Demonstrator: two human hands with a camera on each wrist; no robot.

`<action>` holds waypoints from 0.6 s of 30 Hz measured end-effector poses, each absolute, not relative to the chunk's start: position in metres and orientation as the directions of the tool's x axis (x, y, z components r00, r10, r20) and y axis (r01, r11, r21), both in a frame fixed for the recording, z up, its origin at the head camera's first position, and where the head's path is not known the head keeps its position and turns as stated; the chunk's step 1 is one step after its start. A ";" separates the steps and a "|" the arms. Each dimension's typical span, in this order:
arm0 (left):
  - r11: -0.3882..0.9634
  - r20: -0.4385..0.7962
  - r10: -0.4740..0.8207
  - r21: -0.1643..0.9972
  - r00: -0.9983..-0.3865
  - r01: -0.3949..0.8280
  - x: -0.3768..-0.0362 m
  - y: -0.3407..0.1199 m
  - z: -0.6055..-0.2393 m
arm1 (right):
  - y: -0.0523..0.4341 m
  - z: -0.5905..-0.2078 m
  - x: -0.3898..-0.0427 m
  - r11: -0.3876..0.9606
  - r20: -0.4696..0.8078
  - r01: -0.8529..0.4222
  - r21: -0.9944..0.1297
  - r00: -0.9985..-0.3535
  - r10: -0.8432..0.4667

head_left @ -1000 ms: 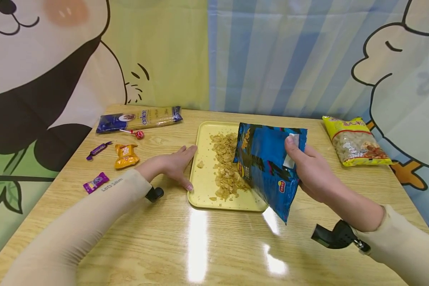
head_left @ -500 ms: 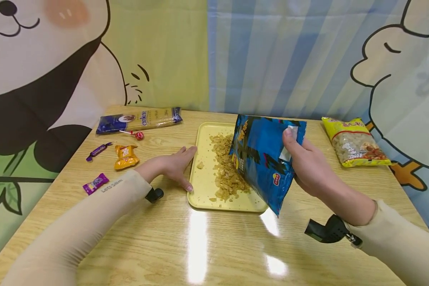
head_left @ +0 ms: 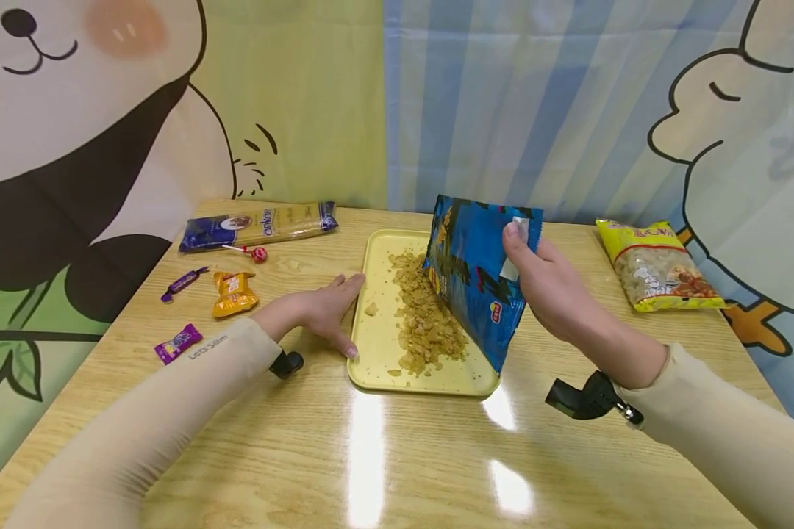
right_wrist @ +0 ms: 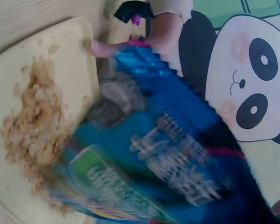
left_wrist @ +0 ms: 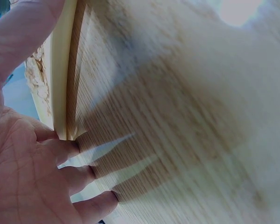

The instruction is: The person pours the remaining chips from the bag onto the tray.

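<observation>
My right hand (head_left: 556,290) grips a blue chip bag (head_left: 476,250) by its right end, the thumb lying on a whitish patch. The bag tilts over a yellow tray (head_left: 373,353) with its lower edge near a heap of crushed chips (head_left: 430,330). In the right wrist view the printed side of the bag (right_wrist: 154,154) is blurred. My left hand (head_left: 324,308) rests at the tray's left edge, thumb and fingers spread. Seen from the left wrist, the palm and fingers (left_wrist: 79,179) are extended by the tray's rim (left_wrist: 60,74).
Left of the tray lie an orange wrapped snack (head_left: 234,294), a purple candy (head_left: 179,343), a twisted purple candy (head_left: 184,283) and a lollipop (head_left: 256,255). Behind them is a long blue-and-gold packet (head_left: 258,226). A yellow snack bag (head_left: 658,264) lies at the back right.
My right hand has moved the chip bag up and to the left over the tray. More of the chip heap shows at the tray's near right. The left hand has stayed put.
</observation>
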State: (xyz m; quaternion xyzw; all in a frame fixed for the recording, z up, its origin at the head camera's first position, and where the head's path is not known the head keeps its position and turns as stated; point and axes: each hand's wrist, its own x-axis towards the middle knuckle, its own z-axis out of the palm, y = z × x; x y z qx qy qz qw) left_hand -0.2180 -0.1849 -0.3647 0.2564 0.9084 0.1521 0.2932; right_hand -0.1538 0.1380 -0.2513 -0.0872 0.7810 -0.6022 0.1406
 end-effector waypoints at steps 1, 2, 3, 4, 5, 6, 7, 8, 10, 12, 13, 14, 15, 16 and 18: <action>0.822 -0.455 0.556 0.427 -0.696 0.378 -0.218 -0.185 -0.365 | 0.137 -0.251 -0.155 0.284 -0.117 0.029 -0.958 -0.947 -0.299; 0.822 -0.456 0.556 0.427 -0.695 0.377 -0.218 -0.185 -0.364 | 0.137 -0.251 -0.156 0.298 -0.118 0.024 -0.954 -0.946 -0.301; 0.822 -0.457 0.556 0.426 -0.695 0.377 -0.218 -0.185 -0.365 | 0.137 -0.250 -0.157 0.305 -0.120 0.024 -0.952 -0.946 -0.302; 0.824 -0.459 0.554 0.425 -0.695 0.376 -0.218 -0.185 -0.365 | 0.136 -0.249 -0.157 0.296 -0.119 0.026 -0.955 -0.945 -0.303; 0.825 -0.460 0.552 0.423 -0.695 0.375 -0.218 -0.185 -0.365 | 0.135 -0.249 -0.158 0.289 -0.113 0.022 -0.957 -0.946 -0.304; 0.825 -0.460 0.553 0.421 -0.695 0.377 -0.219 -0.186 -0.366 | 0.135 -0.248 -0.158 0.289 -0.108 0.016 -0.957 -0.947 -0.303; 0.826 -0.461 0.551 0.419 -0.696 0.376 -0.219 -0.186 -0.366 | 0.136 -0.248 -0.159 0.284 -0.107 0.016 -0.959 -0.945 -0.310; 0.828 -0.463 0.549 0.417 -0.696 0.376 -0.219 -0.186 -0.366 | 0.136 -0.248 -0.160 0.288 -0.110 0.017 -0.958 -0.944 -0.311; 0.829 -0.463 0.547 0.415 -0.697 0.374 -0.219 -0.186 -0.366 | 0.136 -0.247 -0.160 0.299 -0.112 0.017 -0.954 -0.945 -0.306; 0.827 -0.460 0.549 0.418 -0.698 0.376 -0.219 -0.186 -0.366 | 0.137 -0.248 -0.161 0.326 -0.128 0.027 -0.945 -0.947 -0.294; 0.828 -0.461 0.548 0.419 -0.698 0.373 -0.219 -0.186 -0.366 | 0.137 -0.248 -0.161 0.331 -0.135 0.034 -0.943 -0.948 -0.289; 0.827 -0.459 0.549 0.421 -0.699 0.372 -0.218 -0.186 -0.366 | 0.137 -0.248 -0.161 0.325 -0.137 0.038 -0.945 -0.948 -0.287; 0.826 -0.457 0.550 0.422 -0.699 0.374 -0.218 -0.185 -0.366 | 0.137 -0.248 -0.161 0.319 -0.137 0.040 -0.947 -0.948 -0.286; 0.826 -0.457 0.549 0.421 -0.700 0.373 -0.218 -0.185 -0.366 | 0.137 -0.248 -0.161 0.322 -0.141 0.045 -0.946 -0.949 -0.283; 0.830 -0.461 0.545 0.417 -0.700 0.371 -0.218 -0.185 -0.366 | 0.136 -0.248 -0.161 0.321 -0.150 0.055 -0.946 -0.948 -0.281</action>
